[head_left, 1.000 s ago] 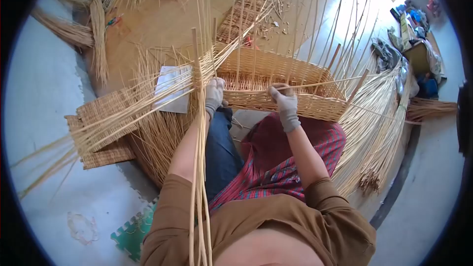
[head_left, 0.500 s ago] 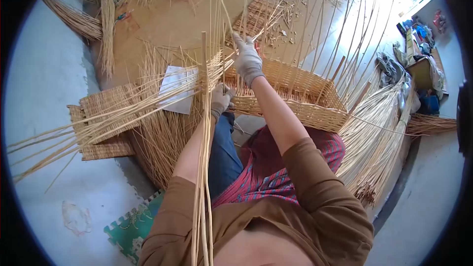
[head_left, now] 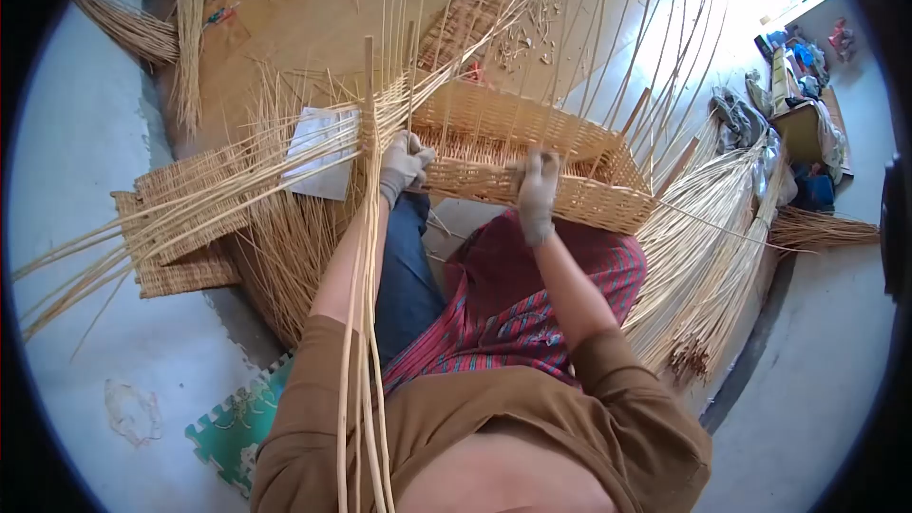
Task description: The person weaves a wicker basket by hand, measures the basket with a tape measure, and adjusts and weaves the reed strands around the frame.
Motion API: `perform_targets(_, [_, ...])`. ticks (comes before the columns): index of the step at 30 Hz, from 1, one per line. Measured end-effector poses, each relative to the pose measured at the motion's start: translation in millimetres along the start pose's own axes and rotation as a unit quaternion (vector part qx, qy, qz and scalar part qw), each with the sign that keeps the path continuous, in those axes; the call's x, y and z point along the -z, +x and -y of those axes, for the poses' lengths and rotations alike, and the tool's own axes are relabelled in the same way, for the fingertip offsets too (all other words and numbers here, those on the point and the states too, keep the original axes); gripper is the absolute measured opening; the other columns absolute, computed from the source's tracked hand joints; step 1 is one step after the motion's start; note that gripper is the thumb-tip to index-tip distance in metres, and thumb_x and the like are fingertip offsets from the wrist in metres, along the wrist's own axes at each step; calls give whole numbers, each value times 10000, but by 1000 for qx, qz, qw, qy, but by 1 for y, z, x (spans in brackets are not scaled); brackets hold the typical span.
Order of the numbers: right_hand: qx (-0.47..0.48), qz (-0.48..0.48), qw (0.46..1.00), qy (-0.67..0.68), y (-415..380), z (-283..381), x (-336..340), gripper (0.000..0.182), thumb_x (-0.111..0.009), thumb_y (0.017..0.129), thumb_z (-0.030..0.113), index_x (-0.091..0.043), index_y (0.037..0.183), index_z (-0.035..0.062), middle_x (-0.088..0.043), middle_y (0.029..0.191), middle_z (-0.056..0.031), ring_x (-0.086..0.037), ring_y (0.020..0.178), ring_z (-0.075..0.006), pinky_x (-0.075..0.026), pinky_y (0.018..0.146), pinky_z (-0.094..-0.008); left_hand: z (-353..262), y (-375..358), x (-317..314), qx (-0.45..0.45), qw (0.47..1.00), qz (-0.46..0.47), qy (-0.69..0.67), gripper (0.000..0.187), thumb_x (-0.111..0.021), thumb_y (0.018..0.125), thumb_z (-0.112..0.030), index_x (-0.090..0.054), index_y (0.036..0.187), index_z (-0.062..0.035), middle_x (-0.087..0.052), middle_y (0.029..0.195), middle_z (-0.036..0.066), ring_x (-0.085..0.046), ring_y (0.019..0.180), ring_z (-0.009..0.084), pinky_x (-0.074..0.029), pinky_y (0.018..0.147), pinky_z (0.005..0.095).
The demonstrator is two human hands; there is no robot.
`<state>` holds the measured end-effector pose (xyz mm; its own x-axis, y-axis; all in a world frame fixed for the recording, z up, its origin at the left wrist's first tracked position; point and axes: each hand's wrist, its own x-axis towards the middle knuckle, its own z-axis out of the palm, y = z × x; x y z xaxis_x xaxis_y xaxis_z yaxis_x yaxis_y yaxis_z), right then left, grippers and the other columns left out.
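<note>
A half-woven wicker basket (head_left: 589, 198), long and rectangular, rests across my knees. Tall upright canes rise from its walls, and loose weaving strands (head_left: 218, 192) fan out from its left end. My left hand (head_left: 407, 163), in a pale work glove, is closed on the basket's near left corner beside a wooden stake (head_left: 369, 85). Gloved as well, my right hand (head_left: 538, 185) has its fingers hooked over the near rim, around the middle of that wall. Several long strands hang from the left corner down over my left arm.
Flat woven panels (head_left: 195, 199) and a white paper sheet (head_left: 323, 154) lie to the left. A big bundle of canes (head_left: 708, 266) spreads on the right. Another woven panel (head_left: 463, 24) and cane scraps (head_left: 532, 24) lie on the board ahead. A green foam mat (head_left: 237, 427) is at lower left.
My right hand has left the strands above the basket's left end and come down and right onto the near rim. My left hand stays at the near left corner.
</note>
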<state>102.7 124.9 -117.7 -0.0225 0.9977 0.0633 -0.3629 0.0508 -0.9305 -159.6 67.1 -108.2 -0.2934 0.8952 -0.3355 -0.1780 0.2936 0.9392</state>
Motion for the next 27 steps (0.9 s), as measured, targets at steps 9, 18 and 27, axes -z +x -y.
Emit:
perform_targets(9, [-22, -60, 996, -67, -92, 39, -45, 169, -572, 1034, 220, -590, 1034, 53, -688, 1005, -94, -670, 934, -162, -562, 629, -296, -14, -4, -21, -48, 985, -126, 107, 596, -930, 725, -353, -365, 714, -165, -411, 552, -22, -349, 391, 98, -333, 348, 300])
perform_targets(18, [-110, -75, 990, -42, 1, 55, 67, 126, -722, 909, 32, -692, 1018, 88, -692, 884, -4, -619, 777, -101, -494, 644, -235, 3, 4, -10, -26, 990, -108, 89, 361, -817, 848, -326, -542, 920, -102, -610, 686, 85, -559, 523, 159, -466, 471, 333])
perform_targets(27, [-68, -64, 991, -95, -5, 64, 48, 186, -710, 937, 67, -590, 1068, 119, -619, 805, 0, -560, 614, -112, -466, 534, -240, -38, 8, -85, 151, 954, 118, 229, 330, -597, 991, -159, -562, 1318, -182, -659, 1244, 88, -718, 682, 200, -569, 554, 338])
